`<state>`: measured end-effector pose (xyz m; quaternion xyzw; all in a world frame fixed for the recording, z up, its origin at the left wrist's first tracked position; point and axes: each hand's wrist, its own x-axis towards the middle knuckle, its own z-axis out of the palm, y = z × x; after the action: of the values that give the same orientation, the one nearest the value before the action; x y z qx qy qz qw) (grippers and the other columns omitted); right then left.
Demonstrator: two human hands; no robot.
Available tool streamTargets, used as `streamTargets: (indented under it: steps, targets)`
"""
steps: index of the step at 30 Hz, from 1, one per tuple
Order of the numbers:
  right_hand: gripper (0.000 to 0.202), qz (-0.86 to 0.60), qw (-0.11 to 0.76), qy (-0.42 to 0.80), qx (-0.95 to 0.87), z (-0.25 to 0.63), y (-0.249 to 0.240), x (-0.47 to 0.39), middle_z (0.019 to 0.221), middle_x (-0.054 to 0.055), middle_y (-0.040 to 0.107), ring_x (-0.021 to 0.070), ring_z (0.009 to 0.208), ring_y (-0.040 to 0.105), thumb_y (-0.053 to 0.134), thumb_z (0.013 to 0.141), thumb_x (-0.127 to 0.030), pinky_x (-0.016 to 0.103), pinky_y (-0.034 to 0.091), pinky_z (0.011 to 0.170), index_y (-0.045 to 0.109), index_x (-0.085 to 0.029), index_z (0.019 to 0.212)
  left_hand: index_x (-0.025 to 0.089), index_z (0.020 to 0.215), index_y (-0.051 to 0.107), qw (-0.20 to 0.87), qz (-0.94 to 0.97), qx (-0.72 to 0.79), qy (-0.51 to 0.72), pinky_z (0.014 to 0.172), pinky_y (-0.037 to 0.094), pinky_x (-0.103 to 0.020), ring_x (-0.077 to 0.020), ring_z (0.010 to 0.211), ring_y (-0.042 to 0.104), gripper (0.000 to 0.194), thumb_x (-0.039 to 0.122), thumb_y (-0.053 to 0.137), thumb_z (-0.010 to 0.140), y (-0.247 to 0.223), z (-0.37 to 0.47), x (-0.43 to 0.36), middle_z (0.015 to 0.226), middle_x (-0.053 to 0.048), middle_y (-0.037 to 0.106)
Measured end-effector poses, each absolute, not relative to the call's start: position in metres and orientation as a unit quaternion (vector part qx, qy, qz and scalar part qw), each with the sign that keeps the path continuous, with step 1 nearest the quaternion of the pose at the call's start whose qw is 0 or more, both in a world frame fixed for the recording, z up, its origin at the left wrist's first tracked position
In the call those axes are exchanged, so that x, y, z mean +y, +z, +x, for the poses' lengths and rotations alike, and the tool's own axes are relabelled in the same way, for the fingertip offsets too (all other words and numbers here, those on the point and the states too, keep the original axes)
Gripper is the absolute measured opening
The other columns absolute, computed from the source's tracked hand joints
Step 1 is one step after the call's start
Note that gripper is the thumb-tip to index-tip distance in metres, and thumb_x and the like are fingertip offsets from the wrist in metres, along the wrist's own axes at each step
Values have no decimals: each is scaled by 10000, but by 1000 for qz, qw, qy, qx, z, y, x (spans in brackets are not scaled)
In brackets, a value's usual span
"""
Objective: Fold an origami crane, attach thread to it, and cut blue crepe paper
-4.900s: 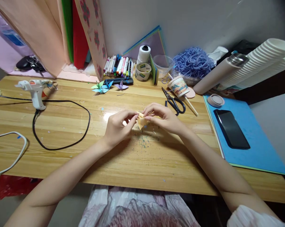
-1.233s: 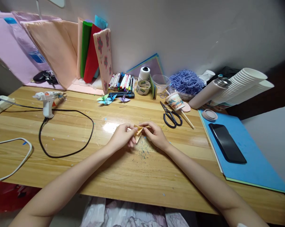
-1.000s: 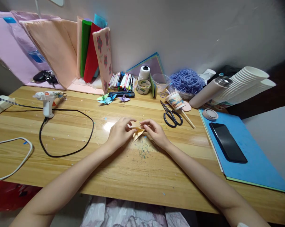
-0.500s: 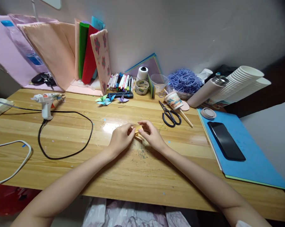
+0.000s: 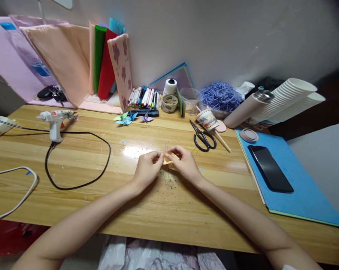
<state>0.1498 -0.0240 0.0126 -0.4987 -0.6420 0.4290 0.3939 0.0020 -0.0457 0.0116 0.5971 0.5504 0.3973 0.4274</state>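
Observation:
A small piece of folded yellow-orange paper (image 5: 167, 161) is pinched between my two hands, just above the middle of the wooden table. My left hand (image 5: 148, 165) grips its left side between thumb and index finger. On the other side, my right hand (image 5: 184, 162) is closed on the paper, with its thumb and forefinger near the left fingertips. Fingers cover most of the paper, so its full shape is hidden. Several folded paper cranes (image 5: 126, 118) in green, blue and purple stand farther back, left of the hands.
Black-handled scissors (image 5: 203, 138) and a decorated paper cup (image 5: 207, 119) on a stick lie to the right. A phone (image 5: 269, 168) rests on blue sheets (image 5: 304, 187). Leftward are a glue gun (image 5: 55, 125) and its looped cord. Markers (image 5: 144, 97), tape (image 5: 169, 104) and purple string (image 5: 220, 96) line the back.
Both hands have shifted slightly right and closer together. The yellow-orange paper has turned between the fingers, and its visible part now shows mostly under the right thumb.

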Motion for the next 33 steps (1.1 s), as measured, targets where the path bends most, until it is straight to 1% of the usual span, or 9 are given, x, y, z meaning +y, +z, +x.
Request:
streamTargets:
  steps: [2, 4, 7, 10, 15, 20, 26, 33]
  targets:
    - [99, -493, 391, 375, -681, 151, 13, -26, 771, 25, 625, 146, 701, 574, 573, 800, -266, 251, 435, 618, 604, -174, 781, 139, 720, 630, 467, 564, 547, 406, 623, 466, -238, -149, 674, 600, 287, 364, 490, 830, 9, 2, -46, 695, -29, 634]
    - [95, -475, 376, 304, -736, 152, 14, -28, 745, 27, 607, 146, 699, 558, 550, 821, -230, 250, 417, 615, 601, -179, 759, 135, 667, 603, 507, 531, 543, 408, 618, 476, -240, -141, 637, 589, 305, 387, 510, 812, 7, 2, -44, 636, -16, 600]
    - [133, -447, 335, 196, -806, 155, 14, -28, 695, 27, 561, 148, 677, 520, 525, 836, -196, 254, 387, 615, 575, -180, 714, 135, 618, 550, 576, 472, 531, 403, 611, 491, -242, -123, 582, 576, 312, 404, 549, 777, 5, 3, -41, 575, 5, 552]
    - [153, -426, 296, 128, -845, 158, 13, -26, 701, 33, 545, 150, 686, 502, 501, 845, -181, 249, 374, 619, 553, -180, 701, 131, 626, 533, 628, 436, 505, 401, 638, 508, -254, -113, 576, 581, 303, 403, 569, 755, 3, 3, -37, 587, 7, 551]
    - [133, -413, 286, 110, -858, 159, 9, -24, 707, 23, 522, 139, 674, 490, 496, 837, -162, 229, 367, 610, 515, -181, 707, 130, 679, 540, 642, 451, 483, 389, 678, 506, -250, -101, 613, 579, 261, 373, 545, 775, 0, 2, -34, 639, 4, 557]
    - [177, -391, 296, 108, -865, 159, 6, -23, 691, 18, 505, 131, 652, 474, 473, 850, -158, 220, 363, 600, 488, -184, 675, 138, 677, 535, 631, 477, 485, 373, 682, 498, -251, -103, 635, 573, 237, 355, 553, 771, 1, 1, -33, 667, 4, 551]
    - [178, -366, 291, 119, -876, 163, 6, -19, 701, 15, 509, 119, 645, 473, 486, 846, -159, 207, 361, 593, 484, -184, 670, 136, 681, 556, 631, 468, 478, 392, 668, 498, -244, -100, 613, 575, 245, 364, 560, 769, -3, 1, -34, 639, 5, 559]
    - [241, -318, 252, 57, -912, 166, 5, -14, 686, 25, 514, 119, 630, 441, 438, 883, -176, 211, 338, 567, 486, -178, 647, 115, 700, 605, 669, 425, 477, 380, 617, 490, -218, -107, 621, 601, 274, 387, 630, 716, -4, 2, -30, 652, -23, 617]
